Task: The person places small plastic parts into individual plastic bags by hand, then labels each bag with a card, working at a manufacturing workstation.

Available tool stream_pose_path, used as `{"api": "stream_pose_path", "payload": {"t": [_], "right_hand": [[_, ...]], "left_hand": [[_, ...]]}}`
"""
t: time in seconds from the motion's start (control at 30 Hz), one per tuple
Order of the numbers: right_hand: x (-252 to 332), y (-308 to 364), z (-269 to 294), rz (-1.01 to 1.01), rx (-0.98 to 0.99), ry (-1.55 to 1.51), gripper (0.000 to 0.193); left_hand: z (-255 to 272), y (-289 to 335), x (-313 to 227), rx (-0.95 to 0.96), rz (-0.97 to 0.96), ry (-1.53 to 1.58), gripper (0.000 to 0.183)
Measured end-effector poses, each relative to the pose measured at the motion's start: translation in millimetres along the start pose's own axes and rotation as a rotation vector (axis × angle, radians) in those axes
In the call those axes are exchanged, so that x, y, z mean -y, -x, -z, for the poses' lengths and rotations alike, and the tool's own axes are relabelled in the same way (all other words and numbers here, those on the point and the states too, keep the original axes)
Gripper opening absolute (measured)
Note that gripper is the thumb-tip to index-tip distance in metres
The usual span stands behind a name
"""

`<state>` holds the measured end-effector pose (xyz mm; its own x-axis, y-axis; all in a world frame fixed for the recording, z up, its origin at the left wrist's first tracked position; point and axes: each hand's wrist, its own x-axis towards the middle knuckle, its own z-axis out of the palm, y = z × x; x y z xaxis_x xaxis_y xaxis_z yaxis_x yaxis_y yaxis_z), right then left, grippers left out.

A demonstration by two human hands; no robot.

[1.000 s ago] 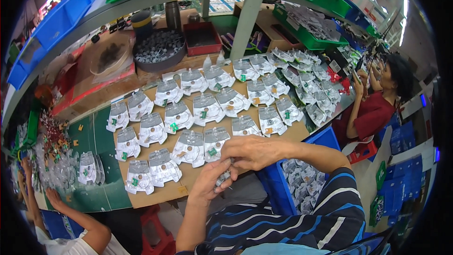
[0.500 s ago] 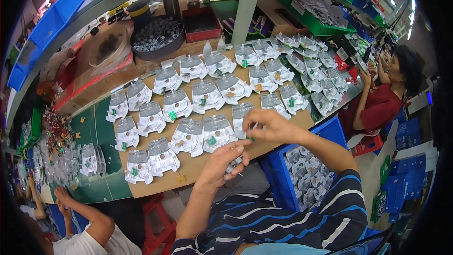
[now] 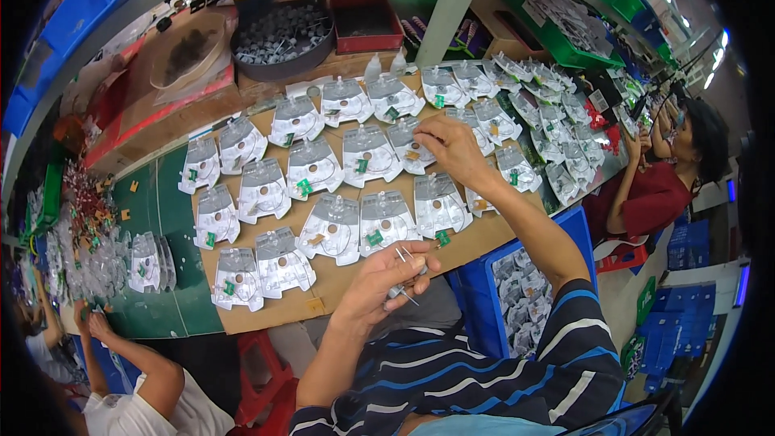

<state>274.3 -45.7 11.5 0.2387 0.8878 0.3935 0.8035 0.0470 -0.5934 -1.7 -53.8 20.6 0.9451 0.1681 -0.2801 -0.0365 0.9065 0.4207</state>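
Across mid-frame, rows of grey-and-white housings (image 3: 329, 208) lie on cardboard (image 3: 323, 295), many bearing a small green or tan board; several centre holes look unfilled. At lower centre, the left hand (image 3: 386, 281) curls around grey shafted parts (image 3: 395, 291); more fill the dark bowl (image 3: 282, 71), upper left. The right hand (image 3: 454, 147), above a housing, has bent fingers; whether they grip anything, I cannot tell.

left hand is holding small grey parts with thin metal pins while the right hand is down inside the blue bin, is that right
Not quite: in the head view the right hand is at the fan-shaped grey-and-white pieces, not inside the blue bin. The left hand is holding small grey parts with thin metal pins.
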Motion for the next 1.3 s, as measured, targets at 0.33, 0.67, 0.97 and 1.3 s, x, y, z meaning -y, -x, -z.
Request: {"api": "stream_pose_path", "payload": {"t": [0.33,0.67,0.97,1.3], "right_hand": [[11.9,-4.2,0.2,-0.023,0.04,0.141,0.013],[10.5,-7.0,-7.8,-0.061,-0.016,0.26,0.017],[21.4,-14.1,-1.5,-0.109,0.255,0.465,0.022],[5.2,-15.0,1.3,0.022,0.366,0.547,0.024]], "left_hand": [[5.8,9.9,12.6,0.014,-0.029,-0.014,0.026],[8.6,15.1,22.2,-0.034,-0.036,-0.117,0.031],[17.1,4.1,25.1,-0.088,0.002,-0.177,0.031],[8.9,1.1,27.0,-0.124,-0.015,-0.269,0.036]]}}
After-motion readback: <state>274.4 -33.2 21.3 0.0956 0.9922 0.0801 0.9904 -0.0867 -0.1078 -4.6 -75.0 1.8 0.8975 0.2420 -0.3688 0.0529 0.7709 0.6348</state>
